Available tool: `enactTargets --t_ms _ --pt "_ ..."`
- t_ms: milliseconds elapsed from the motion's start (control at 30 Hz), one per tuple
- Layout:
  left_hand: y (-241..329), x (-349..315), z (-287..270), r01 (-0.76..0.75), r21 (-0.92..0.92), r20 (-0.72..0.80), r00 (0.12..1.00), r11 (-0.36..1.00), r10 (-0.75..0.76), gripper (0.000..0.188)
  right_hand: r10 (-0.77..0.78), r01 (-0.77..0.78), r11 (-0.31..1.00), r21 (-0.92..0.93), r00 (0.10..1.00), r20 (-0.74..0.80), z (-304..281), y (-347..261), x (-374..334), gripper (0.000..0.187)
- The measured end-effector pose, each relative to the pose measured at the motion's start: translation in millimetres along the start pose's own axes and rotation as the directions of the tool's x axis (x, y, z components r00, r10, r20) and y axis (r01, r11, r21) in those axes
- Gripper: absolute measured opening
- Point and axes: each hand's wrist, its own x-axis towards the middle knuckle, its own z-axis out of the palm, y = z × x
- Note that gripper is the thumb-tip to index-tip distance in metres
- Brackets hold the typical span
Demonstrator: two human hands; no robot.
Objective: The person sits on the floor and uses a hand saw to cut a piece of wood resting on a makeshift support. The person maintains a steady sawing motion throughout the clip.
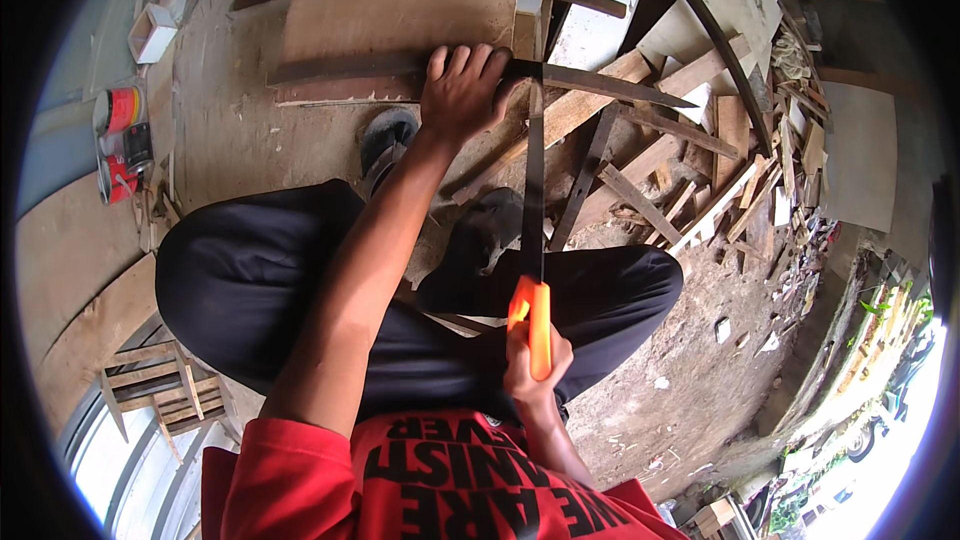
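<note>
With its fingers curled over the far edge, my left hand [465, 92] grips a long dark wooden strip [350, 68] lying crosswise. Under and beyond that strip is a flat brown plywood board [400, 5]. My right hand [537, 360] is closed around the orange handle [541, 325] of a handsaw. The saw's long blade [534, 180] points away from me and crosses the strip just right of my left hand. Whether its teeth have cut into the wood is too hard to make out.
Wood offcuts [640, 195] and white panels [600, 15] are heaped at the far right. Paint cans [118, 175] stand by the left wall, near a small white box [152, 33]. A slatted wooden piece [165, 385] lies lower left. My bent legs [270, 280] frame the work.
</note>
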Motion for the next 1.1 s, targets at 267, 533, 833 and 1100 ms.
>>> enactTargets --t_ms 267,533,833,1100 --pt "1 8 -2 -0.004 -0.044 -0.07 0.998 0.999 0.001 0.035 -0.16 0.161 0.98 0.113 0.987 -0.022 34 -30 157 0.017" --pt "-10 -3 -4 -0.219 -0.063 -0.009 0.976 0.974 0.219 0.04 0.025 0.004 0.907 0.421 0.998 -0.063 46 -6 121 0.016" --pt "-2 -2 -3 -0.129 -0.075 0.012 0.991 0.989 0.13 0.035 -0.18 0.186 0.977 0.103 0.981 -0.067 56 4 128 0.009" --pt "-2 2 -6 -0.12 -0.097 -0.002 0.993 0.988 0.12 0.039 -0.411 0.441 0.896 0.057 0.87 -0.273 24 -7 109 0.015"
